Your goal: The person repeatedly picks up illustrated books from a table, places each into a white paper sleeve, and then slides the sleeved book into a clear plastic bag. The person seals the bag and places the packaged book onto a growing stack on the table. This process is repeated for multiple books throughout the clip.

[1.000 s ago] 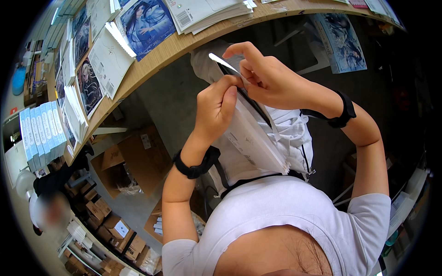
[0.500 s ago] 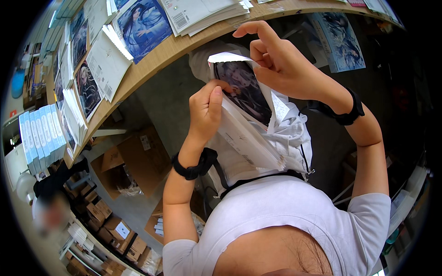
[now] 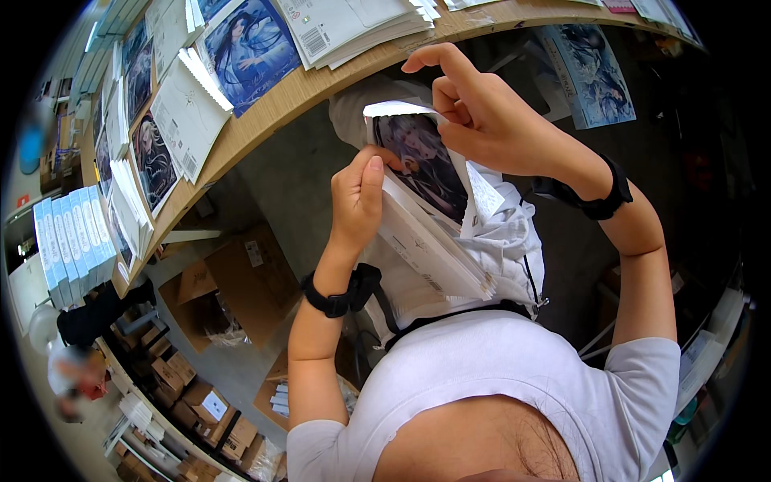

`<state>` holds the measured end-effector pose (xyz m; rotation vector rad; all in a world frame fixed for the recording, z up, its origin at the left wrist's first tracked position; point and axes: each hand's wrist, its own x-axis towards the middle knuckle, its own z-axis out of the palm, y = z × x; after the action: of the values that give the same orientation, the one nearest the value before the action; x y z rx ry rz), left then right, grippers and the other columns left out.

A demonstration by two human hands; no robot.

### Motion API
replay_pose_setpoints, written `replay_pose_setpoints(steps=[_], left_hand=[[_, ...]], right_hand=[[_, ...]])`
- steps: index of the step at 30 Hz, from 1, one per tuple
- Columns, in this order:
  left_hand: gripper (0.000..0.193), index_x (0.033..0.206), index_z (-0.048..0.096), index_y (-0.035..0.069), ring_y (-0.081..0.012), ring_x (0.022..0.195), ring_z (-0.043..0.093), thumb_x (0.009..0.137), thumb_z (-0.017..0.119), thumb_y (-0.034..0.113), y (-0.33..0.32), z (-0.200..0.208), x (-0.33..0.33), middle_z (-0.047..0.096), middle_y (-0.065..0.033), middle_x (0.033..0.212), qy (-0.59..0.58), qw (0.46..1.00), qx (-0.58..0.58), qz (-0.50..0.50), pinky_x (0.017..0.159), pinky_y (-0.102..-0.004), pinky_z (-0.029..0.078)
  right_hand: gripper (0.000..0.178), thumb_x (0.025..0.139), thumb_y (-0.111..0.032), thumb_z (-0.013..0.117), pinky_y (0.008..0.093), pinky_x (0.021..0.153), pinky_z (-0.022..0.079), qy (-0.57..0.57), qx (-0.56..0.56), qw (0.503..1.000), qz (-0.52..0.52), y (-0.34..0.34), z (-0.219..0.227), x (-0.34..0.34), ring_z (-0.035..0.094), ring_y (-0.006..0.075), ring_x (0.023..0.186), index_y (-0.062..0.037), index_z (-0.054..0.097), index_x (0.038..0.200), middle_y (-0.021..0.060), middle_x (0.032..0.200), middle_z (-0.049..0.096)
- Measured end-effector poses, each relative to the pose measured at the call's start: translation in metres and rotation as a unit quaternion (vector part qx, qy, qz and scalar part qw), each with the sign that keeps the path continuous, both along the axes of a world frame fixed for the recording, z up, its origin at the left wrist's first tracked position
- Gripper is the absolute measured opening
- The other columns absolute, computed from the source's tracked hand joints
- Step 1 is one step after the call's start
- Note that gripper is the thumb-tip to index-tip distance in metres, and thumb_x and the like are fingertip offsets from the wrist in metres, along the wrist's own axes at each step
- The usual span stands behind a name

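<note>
Over my lap I hold a stack of white picture packets (image 3: 434, 261) with serrated edges, tilted upward. My left hand (image 3: 358, 193) is closed round the stack's left side, its thumb on top and a fingertip reaching over the front picture. That packet's dark picture side (image 3: 424, 165) shows a light-haired drawn figure. At its upper right edge, my right hand (image 3: 502, 116) is closed, thumb and curled fingers against the white paper, with the index finger bent out beyond. A white folded flap sticks up along the top. The right fingertips' exact grip is partly hidden.
A curved wooden table (image 3: 321, 88) runs ahead and to the left, bearing packet piles and blue-white boxes (image 3: 74, 241). An open cardboard box (image 3: 241, 281) stands on the floor at left. A blue illustrated box (image 3: 593, 76) is beneath the table. Another person (image 3: 76, 369) is far left.
The packet stack and my left hand have shifted slightly downward. My right hand has moved slightly left and down, still at the flap. The person at far left has changed posture.
</note>
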<state>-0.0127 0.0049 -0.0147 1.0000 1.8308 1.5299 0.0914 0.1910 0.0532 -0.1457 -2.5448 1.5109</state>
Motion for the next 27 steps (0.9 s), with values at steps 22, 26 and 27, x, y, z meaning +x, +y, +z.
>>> replay_pose_setpoints(steps=[22, 26, 27], left_hand=[[0.038, 0.081, 0.059, -0.003, -0.0136, 0.072, 0.054, 0.095, 0.039, 0.027, -0.006, 0.006, -0.006, 0.061, -0.0083, 0.077, -0.021, 0.998, 0.033, -0.04, 0.068, -0.0257, 0.042], [0.034, 0.083, 0.06, 0.001, -0.0122, 0.064, 0.051, 0.094, 0.04, 0.026, -0.014, 0.014, 0.0, 0.06, -0.0062, 0.072, -0.044, 0.998, 0.051, -0.013, 0.063, -0.0252, 0.041], [0.032, 0.082, 0.059, 0.001, -0.0144, 0.063, 0.052, 0.093, 0.041, 0.024, -0.017, 0.015, 0.001, 0.06, -0.0074, 0.07, -0.043, 0.998, 0.05, -0.01, 0.062, -0.0265, 0.042]], right_hand=[[0.054, 0.071, 0.009, 0.049, 0.0244, 0.047, 0.031, -0.057, -0.089, 0.994, 0.0, 0.001, 0.009, -0.014, 0.037, 0.0078, 0.051, -0.0028, 0.037, 0.122, 0.0007, 0.059, 0.038], [0.052, 0.073, 0.011, 0.045, 0.0206, 0.047, 0.032, -0.104, -0.134, 0.986, -0.001, -0.005, 0.02, -0.016, 0.037, 0.0051, 0.054, -0.0034, 0.035, 0.122, -0.0002, 0.064, 0.037], [0.052, 0.074, 0.011, 0.045, 0.0206, 0.047, 0.032, -0.111, -0.145, 0.983, -0.003, -0.007, 0.02, -0.014, 0.037, 0.005, 0.054, -0.0034, 0.035, 0.122, -0.0001, 0.064, 0.037]])
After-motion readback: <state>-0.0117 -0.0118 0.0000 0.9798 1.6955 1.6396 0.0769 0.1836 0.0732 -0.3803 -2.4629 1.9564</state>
